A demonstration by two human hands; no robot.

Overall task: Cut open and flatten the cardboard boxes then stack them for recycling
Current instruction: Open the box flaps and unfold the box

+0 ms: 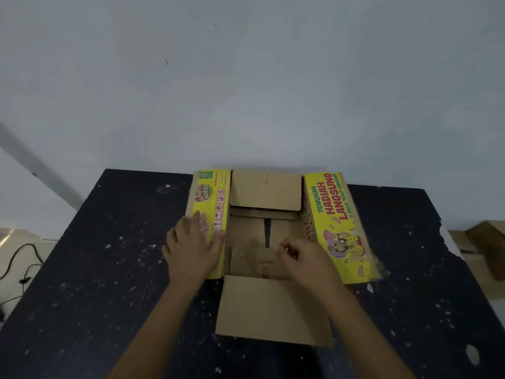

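— Hands first: where are they?
— Left hand (192, 246) lies flat, fingers straight, on the yellow left flap (210, 212) of the cardboard box (262, 242). Right hand (302, 259) hovers over the box's open middle, fingers curled, holding nothing I can see.
— And the setting?
— Box sits mid-table on a dark speckled table (114, 269) against a pale wall (246, 77); a black cable (21, 258) trails at left.

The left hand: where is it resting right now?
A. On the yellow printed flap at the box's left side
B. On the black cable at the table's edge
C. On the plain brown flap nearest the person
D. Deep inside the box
A: the left hand lies with straight fingers flat on the yellow printed flap of the cardboard box.
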